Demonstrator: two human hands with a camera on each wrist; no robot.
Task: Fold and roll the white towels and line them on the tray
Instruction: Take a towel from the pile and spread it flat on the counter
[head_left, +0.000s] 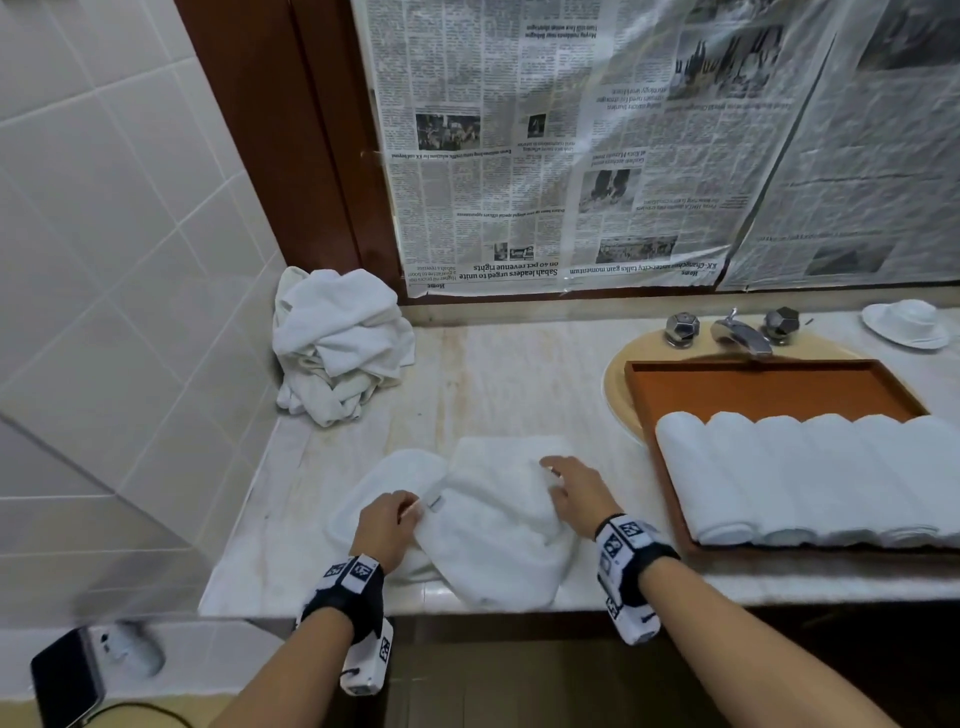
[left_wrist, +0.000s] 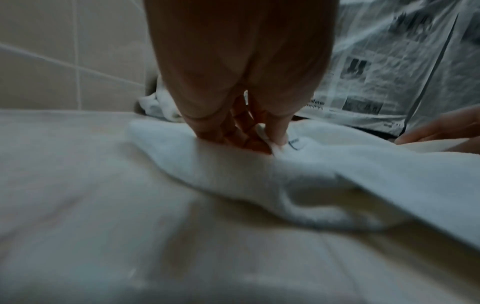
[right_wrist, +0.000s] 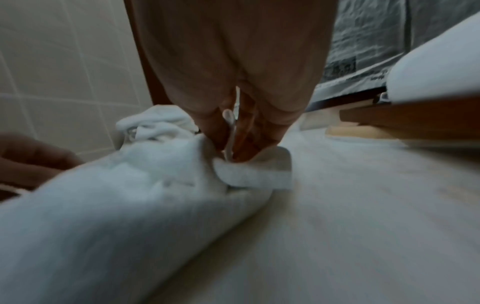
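A white towel (head_left: 493, 519) lies loosely doubled on the table (head_left: 493, 374), near its front edge and between the two hands. The left hand (head_left: 387, 525) pinches the towel's left edge beside a small label, its fingers (left_wrist: 279, 131) curled onto the cloth. The right hand (head_left: 571, 491) grips a corner on the right side, fingers (right_wrist: 259, 144) closed on the hem. To the right, the tray (head_left: 753, 384) sits over the sink and carries a row of rolled towels (head_left: 810, 478) side by side along its near part; its far part is bare. A heap of unfolded towels (head_left: 337, 343) waits in the back left corner against the tiled wall. The step in hand looks like folding: the cloth is still slack and uneven, not yet a neat strip. The next move probably calls for drawing both held edges taut, squaring them and pressing the fold flat before rolling; a skewed fold would likely give a lopsided roll.
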